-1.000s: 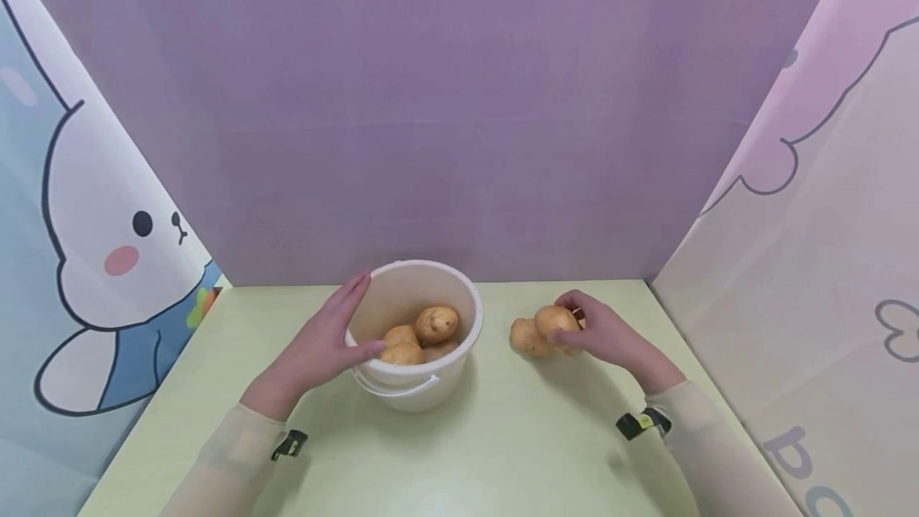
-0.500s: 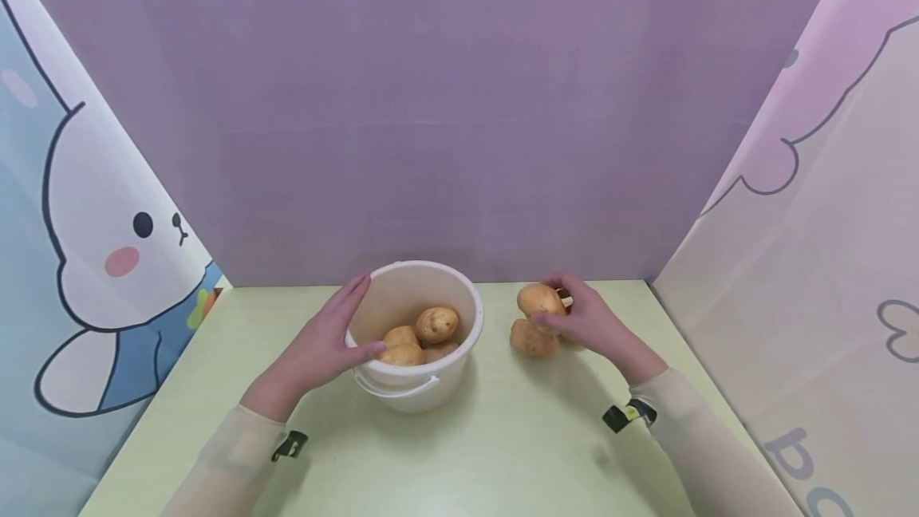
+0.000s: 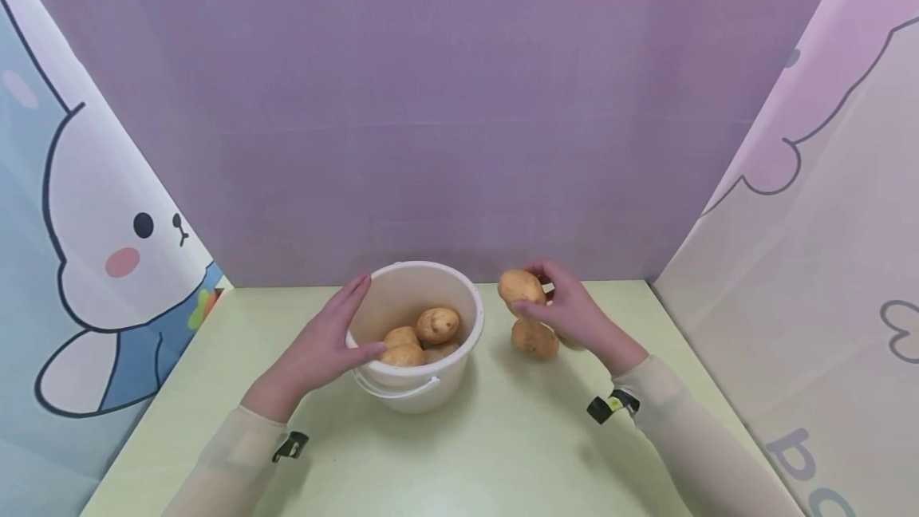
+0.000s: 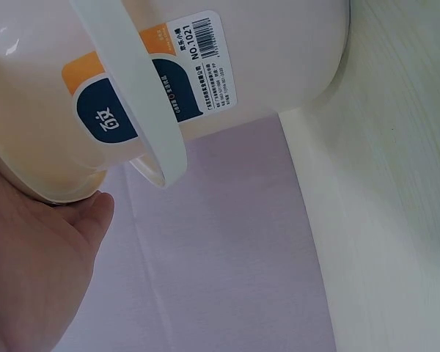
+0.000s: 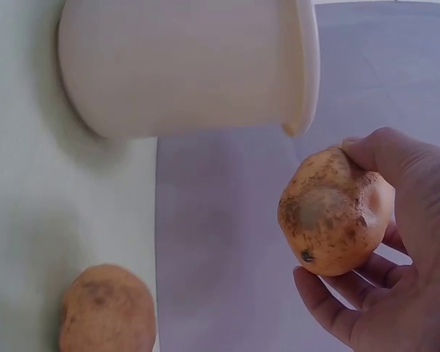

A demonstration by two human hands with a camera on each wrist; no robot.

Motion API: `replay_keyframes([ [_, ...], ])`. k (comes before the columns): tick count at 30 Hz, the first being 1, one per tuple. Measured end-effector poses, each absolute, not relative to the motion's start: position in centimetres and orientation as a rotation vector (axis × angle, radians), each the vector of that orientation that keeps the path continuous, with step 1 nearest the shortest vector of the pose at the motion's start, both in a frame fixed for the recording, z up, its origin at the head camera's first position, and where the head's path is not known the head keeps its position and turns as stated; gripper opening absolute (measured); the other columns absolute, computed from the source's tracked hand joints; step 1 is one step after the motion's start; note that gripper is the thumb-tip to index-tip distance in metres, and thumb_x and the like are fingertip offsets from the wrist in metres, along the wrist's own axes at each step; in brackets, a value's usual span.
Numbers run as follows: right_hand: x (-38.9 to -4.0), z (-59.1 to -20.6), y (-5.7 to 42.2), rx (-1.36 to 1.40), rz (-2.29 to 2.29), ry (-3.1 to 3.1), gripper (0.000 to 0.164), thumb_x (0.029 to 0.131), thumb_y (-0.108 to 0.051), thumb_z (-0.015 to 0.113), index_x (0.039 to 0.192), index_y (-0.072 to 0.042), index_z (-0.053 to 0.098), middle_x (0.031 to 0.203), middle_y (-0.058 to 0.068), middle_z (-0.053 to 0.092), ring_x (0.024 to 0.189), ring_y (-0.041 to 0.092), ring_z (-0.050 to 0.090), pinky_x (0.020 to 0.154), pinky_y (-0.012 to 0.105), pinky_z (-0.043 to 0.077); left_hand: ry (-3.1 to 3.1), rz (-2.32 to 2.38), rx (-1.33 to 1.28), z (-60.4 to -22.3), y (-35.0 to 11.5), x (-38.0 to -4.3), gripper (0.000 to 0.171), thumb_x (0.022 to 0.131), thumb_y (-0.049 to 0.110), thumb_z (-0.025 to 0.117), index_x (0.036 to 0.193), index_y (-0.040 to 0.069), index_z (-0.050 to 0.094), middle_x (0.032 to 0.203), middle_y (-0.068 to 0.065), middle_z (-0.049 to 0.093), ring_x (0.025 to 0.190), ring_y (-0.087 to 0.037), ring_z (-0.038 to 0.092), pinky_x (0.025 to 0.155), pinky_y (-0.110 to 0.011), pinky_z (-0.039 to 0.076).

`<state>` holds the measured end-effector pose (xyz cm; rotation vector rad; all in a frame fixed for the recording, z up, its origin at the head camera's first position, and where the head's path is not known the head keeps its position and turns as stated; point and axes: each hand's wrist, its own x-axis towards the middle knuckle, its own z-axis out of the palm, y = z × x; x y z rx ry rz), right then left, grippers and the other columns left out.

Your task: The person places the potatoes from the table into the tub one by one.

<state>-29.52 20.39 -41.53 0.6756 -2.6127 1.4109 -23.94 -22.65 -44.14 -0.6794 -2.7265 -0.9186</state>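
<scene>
A white bucket (image 3: 448,388) stands left of centre in the head view with several potatoes (image 3: 437,325) inside. My left hand (image 3: 326,341) rests against its left rim, fingers fairly straight and thumb spread along the front of the rim. The left wrist view has that hand (image 4: 37,264) right at the rim, beside the bucket's white handle (image 4: 136,81). Right of the bucket, my right hand (image 3: 570,309) grips a brown-spotted potato (image 5: 326,213) between thumb and fingers, raised above the table. Below it lies another potato (image 3: 534,339); one more behind is mostly hidden by the hand.
Everything stands on a pale green table (image 3: 459,469). A purple backdrop (image 3: 459,118) rises behind it, with printed panels at left (image 3: 108,278) and right (image 3: 826,262). The bucket's handle hangs down at its front.
My right hand has lifted the potato off the others and carried it left and up, closer to the bucket. The left hand and the bucket have stayed put.
</scene>
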Motion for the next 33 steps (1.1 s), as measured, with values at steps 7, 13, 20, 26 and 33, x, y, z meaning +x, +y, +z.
replay_keyframes([
  [7, -29.5, -40.5, 19.1, 0.640, 1.476, -2.576, 0.057, 0.093, -0.021, 0.092, 0.140, -0.011, 0.062, 0.130, 0.011, 0.066, 0.110, 0.033, 0.065, 0.090, 0.048, 0.060, -2.721, -0.920, -0.681, -44.0, -22.5, -23.9, 0.114, 0.095, 0.056, 0.083, 0.177, 0.006, 0.022, 0.182, -0.018, 0.023, 0.163, -0.047, 0.028, 0.125, -0.073, 0.032],
  [13, -29.7, -39.7, 18.5, 0.682, 1.431, -2.540, 0.056, 0.094, -0.019, 0.090, 0.141, -0.010, 0.060, 0.131, 0.010, 0.065, 0.113, 0.031, 0.063, 0.092, 0.046, 0.059, -2.718, -0.922, -0.687, -43.9, -22.4, -23.8, 0.113, 0.095, 0.055, 0.083, 0.176, 0.004, 0.023, 0.182, -0.019, 0.024, 0.164, -0.047, 0.028, 0.126, -0.072, 0.032],
  [20, -29.9, -38.7, 17.6, 0.728, 1.432, -2.511, 0.058, 0.095, -0.018, 0.089, 0.144, -0.009, 0.058, 0.135, 0.010, 0.064, 0.117, 0.030, 0.062, 0.095, 0.045, 0.058, -2.721, -0.919, -0.683, -43.8, -22.4, -23.8, 0.113, 0.094, 0.055, 0.083, 0.176, 0.003, 0.023, 0.182, -0.019, 0.024, 0.164, -0.047, 0.028, 0.126, -0.072, 0.032],
  [26, -29.8, -37.7, 16.3, 0.756, 1.476, -2.480, 0.058, 0.095, -0.018, 0.090, 0.142, -0.010, 0.057, 0.134, 0.009, 0.063, 0.121, 0.029, 0.060, 0.100, 0.051, 0.056, -2.728, -0.918, -0.679, -43.8, -22.4, -23.7, 0.114, 0.094, 0.055, 0.083, 0.176, 0.004, 0.023, 0.182, -0.018, 0.023, 0.164, -0.047, 0.027, 0.126, -0.072, 0.031],
  [33, -29.8, -37.3, 14.5, 0.775, 1.475, -2.487, 0.058, 0.095, -0.021, 0.089, 0.142, -0.012, 0.056, 0.135, 0.007, 0.062, 0.124, 0.028, 0.060, 0.103, 0.051, 0.056, -2.729, -0.907, -0.672, -43.9, -22.5, -23.7, 0.113, 0.094, 0.050, 0.086, 0.176, 0.004, 0.023, 0.182, -0.019, 0.023, 0.165, -0.046, 0.026, 0.127, -0.071, 0.029],
])
